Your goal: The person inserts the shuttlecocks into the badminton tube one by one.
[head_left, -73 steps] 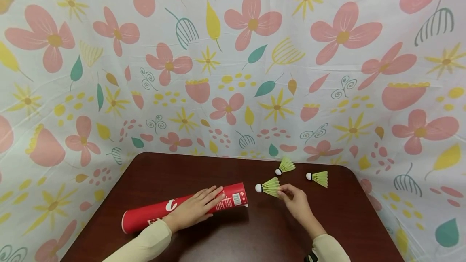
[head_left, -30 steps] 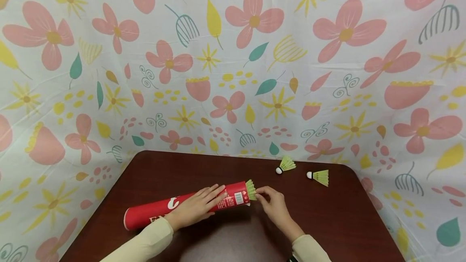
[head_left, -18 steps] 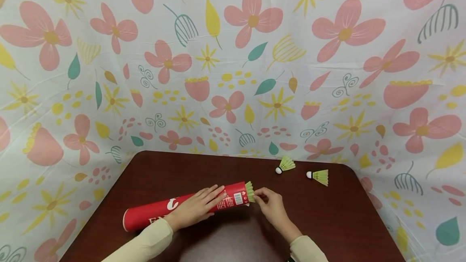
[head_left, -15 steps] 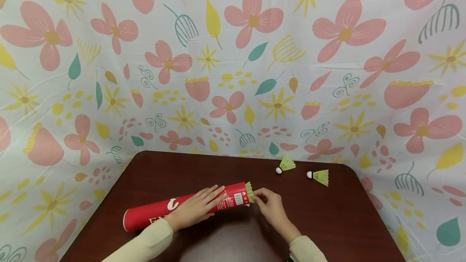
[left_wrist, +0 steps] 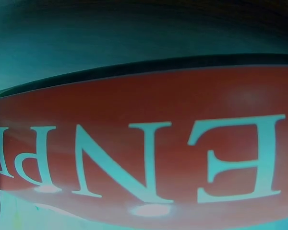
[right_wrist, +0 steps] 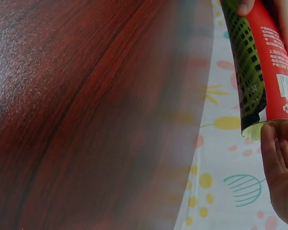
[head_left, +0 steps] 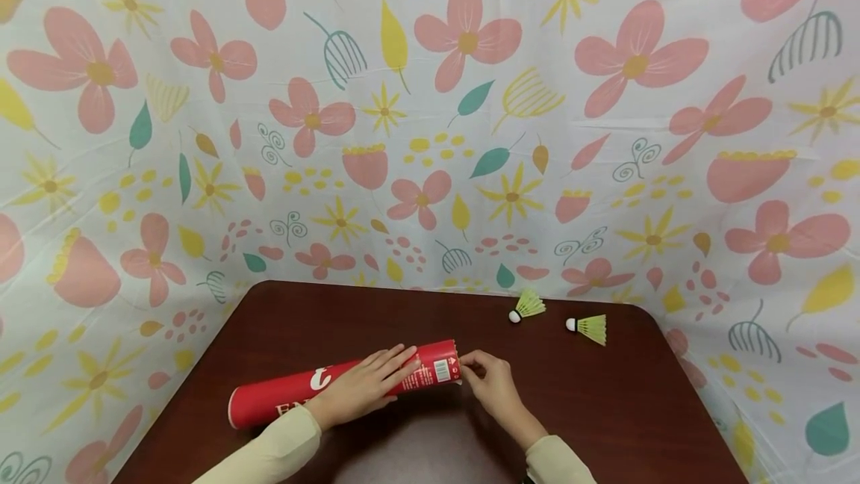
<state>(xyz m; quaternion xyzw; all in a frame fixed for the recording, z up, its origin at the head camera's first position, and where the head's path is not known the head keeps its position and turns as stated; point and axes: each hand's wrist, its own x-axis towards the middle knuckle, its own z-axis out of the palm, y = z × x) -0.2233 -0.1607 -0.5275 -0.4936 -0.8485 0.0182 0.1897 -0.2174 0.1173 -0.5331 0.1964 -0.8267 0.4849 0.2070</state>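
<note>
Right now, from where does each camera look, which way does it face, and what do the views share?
Head: sits high, faces forward and down at the table; left hand on the red tube, right hand at its open end.
Left wrist: sits close against the tube's lettering; no hand shows clearly.
Right wrist: looks along the table at the tube's mouth; fingers show.
All three views show the red tube.

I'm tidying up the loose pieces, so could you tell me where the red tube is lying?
In the head view, the red tube lies on its side on the table, front left, under the left hand, with the right hand at its open end.
</note>
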